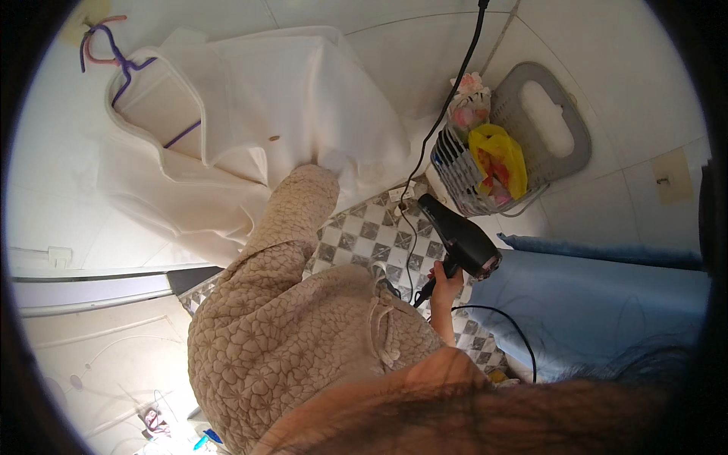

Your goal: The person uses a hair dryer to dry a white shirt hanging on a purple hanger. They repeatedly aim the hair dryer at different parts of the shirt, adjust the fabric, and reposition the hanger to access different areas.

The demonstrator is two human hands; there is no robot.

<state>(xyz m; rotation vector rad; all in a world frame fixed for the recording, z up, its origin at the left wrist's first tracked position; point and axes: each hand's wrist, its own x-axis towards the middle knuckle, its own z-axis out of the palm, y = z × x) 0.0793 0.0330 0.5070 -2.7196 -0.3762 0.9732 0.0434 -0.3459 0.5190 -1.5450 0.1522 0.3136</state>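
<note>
My right hand [446, 283] is closed around the handle of a black hair dryer [463, 239]. The dryer's nozzle points up and left, towards a white collared garment [352, 96] that hangs on a purple hanger [120, 57] by the wall. My left arm, in a beige quilted sleeve [290, 207], reaches up to this garment. Its cuff meets the white cloth, and the left hand is hidden there. A small brown oval mark or button [274, 138] shows on the cloth.
A grey wall basket [577, 139] holds a yellow plastic bag [515, 159] and other items. A black power cord [435, 125] hangs down beside it. Light-blue fabric [597, 301] lies at the right. Below is a checkered tile floor [364, 236]; a white door panel [114, 364] stands at lower left.
</note>
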